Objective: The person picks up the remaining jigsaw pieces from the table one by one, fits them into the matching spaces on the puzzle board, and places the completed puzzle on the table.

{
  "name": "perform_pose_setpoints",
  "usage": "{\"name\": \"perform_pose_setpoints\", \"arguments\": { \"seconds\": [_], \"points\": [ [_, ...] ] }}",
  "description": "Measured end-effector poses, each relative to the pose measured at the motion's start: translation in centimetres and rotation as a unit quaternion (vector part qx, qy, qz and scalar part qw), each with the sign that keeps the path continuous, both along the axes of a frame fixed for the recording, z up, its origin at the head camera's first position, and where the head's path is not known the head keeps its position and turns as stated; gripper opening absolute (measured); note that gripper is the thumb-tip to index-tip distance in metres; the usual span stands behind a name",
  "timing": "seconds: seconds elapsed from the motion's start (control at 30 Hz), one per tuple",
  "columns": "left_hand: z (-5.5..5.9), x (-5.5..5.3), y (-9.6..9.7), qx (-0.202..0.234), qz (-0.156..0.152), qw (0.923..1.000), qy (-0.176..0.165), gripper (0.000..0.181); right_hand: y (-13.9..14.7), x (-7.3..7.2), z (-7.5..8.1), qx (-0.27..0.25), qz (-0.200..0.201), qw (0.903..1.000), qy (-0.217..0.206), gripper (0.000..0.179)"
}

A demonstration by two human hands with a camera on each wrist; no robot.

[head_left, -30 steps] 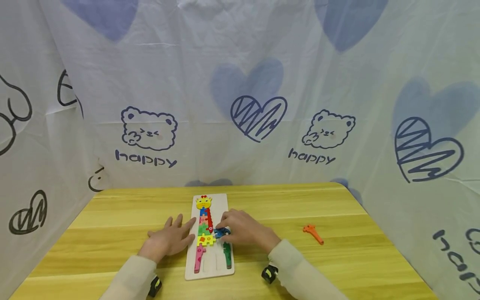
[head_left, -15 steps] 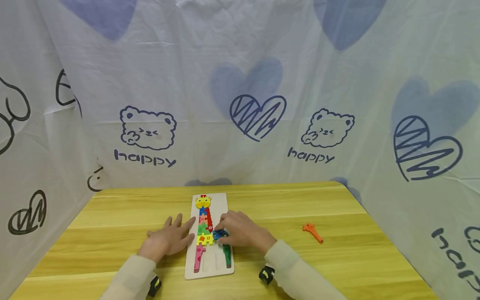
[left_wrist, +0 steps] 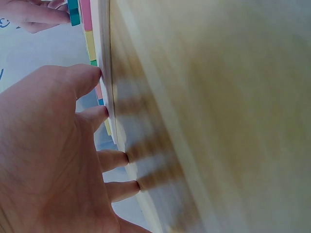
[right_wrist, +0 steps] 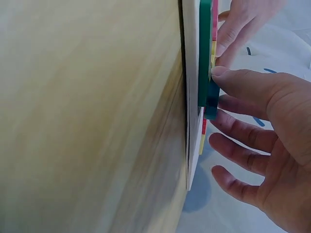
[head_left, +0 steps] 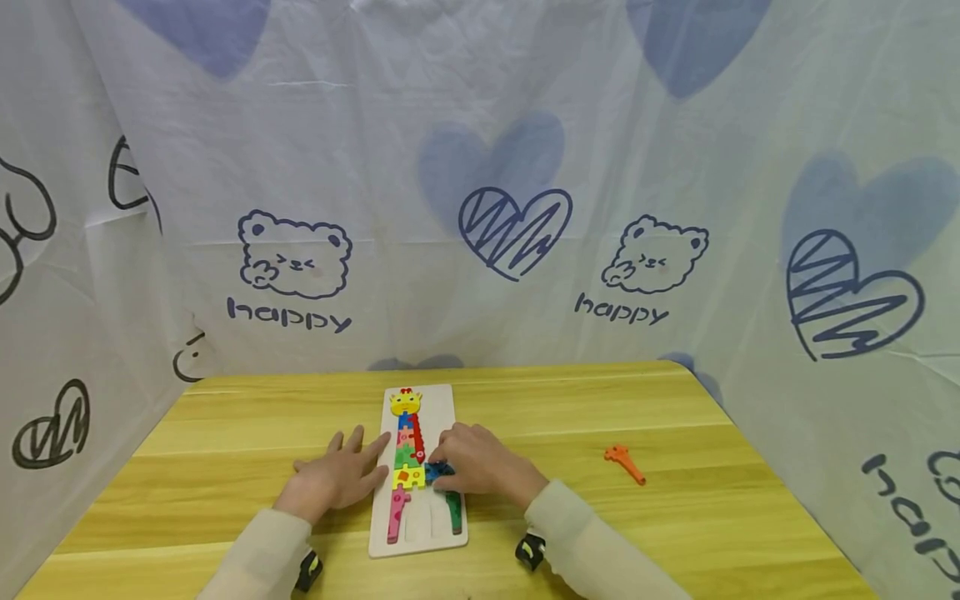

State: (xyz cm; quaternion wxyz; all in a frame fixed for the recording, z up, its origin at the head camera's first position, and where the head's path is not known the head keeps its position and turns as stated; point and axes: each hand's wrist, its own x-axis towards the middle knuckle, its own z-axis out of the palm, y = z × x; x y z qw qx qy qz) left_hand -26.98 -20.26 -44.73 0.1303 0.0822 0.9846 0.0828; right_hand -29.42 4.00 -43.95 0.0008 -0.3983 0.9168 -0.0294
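Note:
A giraffe puzzle board (head_left: 441,407) lies lengthwise before me, a yellow giraffe head (head_left: 406,405) at its far end. Blue, pink, green and red pieces form the neck above a yellow body piece (head_left: 408,477). My right hand (head_left: 486,463) pinches a dark blue puzzle piece (head_left: 433,472) between thumb and fingers, right beside the yellow one. In the right wrist view that blue piece (right_wrist: 212,99) stands proud of the board, overlapping the green leg piece (right_wrist: 205,53). My left hand (head_left: 333,479) rests with spread fingers, thumb and fingertip at the board's left edge (left_wrist: 104,63).
An orange puzzle piece (head_left: 625,464) lies alone on the wooden table (head_left: 720,517), right of the board. A pink leg piece (head_left: 397,515) sits at the board's near left, beside bare recesses. A printed curtain (head_left: 405,283) hangs behind the table.
My right hand has shifted slightly left and toward me, bringing the blue puzzle piece against the yellow body piece. The left hand has stayed in place.

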Motion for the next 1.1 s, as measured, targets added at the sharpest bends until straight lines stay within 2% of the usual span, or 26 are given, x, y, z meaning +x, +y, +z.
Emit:
{"name": "perform_pose_setpoints", "arguments": {
  "seconds": [0.47,1.1],
  "points": [
    [0.01,-0.02,-0.01,0.004,-0.003,1.0,0.004,0.063,-0.27,0.25,0.26,0.022,-0.007,0.9995,0.02,0.038],
    [0.11,0.06,0.05,0.003,-0.004,1.0,0.003,0.063,-0.42,0.23,0.25,0.036,-0.001,0.9993,0.009,0.037]
  ]
}}
